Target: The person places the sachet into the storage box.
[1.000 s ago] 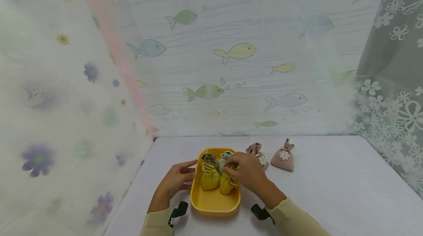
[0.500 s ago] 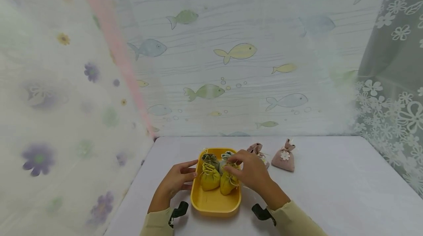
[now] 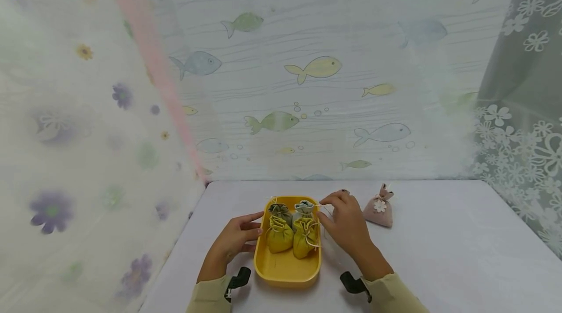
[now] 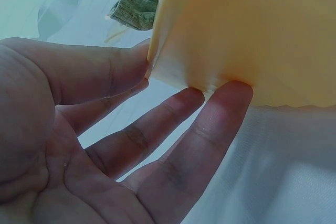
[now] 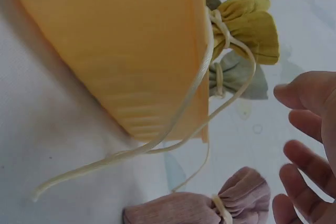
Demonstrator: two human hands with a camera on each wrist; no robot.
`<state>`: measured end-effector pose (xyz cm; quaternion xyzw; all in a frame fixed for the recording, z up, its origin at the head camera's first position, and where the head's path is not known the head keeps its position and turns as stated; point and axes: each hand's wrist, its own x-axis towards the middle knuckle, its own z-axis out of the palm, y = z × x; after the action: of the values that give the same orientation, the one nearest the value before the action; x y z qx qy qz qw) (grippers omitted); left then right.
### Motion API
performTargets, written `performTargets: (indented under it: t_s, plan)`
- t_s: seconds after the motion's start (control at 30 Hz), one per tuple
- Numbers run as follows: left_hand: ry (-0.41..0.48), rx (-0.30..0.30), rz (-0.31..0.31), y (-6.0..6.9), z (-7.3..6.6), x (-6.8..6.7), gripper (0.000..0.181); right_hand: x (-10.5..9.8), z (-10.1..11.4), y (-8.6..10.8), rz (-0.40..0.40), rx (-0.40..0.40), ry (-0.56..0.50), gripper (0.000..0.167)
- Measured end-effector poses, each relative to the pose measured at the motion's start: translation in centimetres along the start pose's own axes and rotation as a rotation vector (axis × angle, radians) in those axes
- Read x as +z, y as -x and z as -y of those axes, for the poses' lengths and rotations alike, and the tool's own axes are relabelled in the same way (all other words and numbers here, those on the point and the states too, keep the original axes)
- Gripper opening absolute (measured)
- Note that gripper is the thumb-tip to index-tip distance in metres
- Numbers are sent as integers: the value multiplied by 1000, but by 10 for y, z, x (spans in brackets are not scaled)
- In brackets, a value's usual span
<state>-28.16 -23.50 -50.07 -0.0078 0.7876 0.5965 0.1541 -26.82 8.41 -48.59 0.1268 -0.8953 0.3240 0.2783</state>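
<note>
A yellow plastic tray point(image 3: 287, 270) holds several small drawstring pouches. Two mustard-yellow pouches point(image 3: 280, 239) sit in front, with a dark green pouch point(image 3: 280, 211) and a pale grey-green pouch point(image 3: 304, 207) behind them. My left hand point(image 3: 234, 237) touches the tray's left side with its fingertips, fingers extended. Beside the right rim, my right hand point(image 3: 349, 220) hovers with loosely bent fingers and holds nothing. A pink pouch point(image 5: 173, 208) lies near it in the right wrist view; the hand mostly hides it in the head view. Cream drawstrings point(image 5: 184, 114) dangle over the tray's right wall.
Another pink pouch with a white flower point(image 3: 379, 210) stands on the white tabletop point(image 3: 439, 249), right of my right hand. A fish-print curtain point(image 3: 325, 123) hangs behind the table, and a flower-print curtain point(image 3: 88, 166) runs along the left.
My right hand has moved right, from above the right-hand yellow pouch to outside the tray's rim, now covering the nearer pink pouch. My left hand has stayed at the tray.
</note>
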Motion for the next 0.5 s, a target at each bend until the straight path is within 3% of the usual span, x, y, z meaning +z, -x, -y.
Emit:
performTargets:
  t_s: [0.2, 0.5]
  plan:
    - [1, 3, 0, 0, 0, 0, 61, 1, -10, 3, -71, 24, 25, 46]
    - [7, -2, 7, 0, 1, 0, 62, 1, -25, 5, 5, 147, 0, 87]
